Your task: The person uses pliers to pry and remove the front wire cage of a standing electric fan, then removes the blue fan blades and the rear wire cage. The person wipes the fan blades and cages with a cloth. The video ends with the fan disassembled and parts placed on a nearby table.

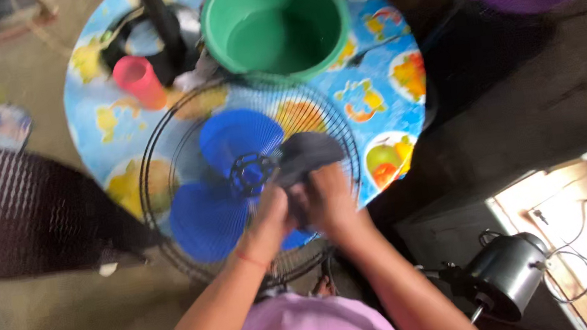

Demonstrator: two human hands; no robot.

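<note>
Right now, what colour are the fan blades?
Blue: the fan blades show plainly in the head view, under both hands and a dark cloth.

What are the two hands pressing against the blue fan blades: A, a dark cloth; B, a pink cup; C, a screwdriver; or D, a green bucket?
A. The left hand and the right hand both grip a dark cloth laid over the blue fan blades, while the pink cup and green bucket stand apart on the table.

Both arms fwd, left hand (270,216) & right hand (331,198) clenched together.
</note>
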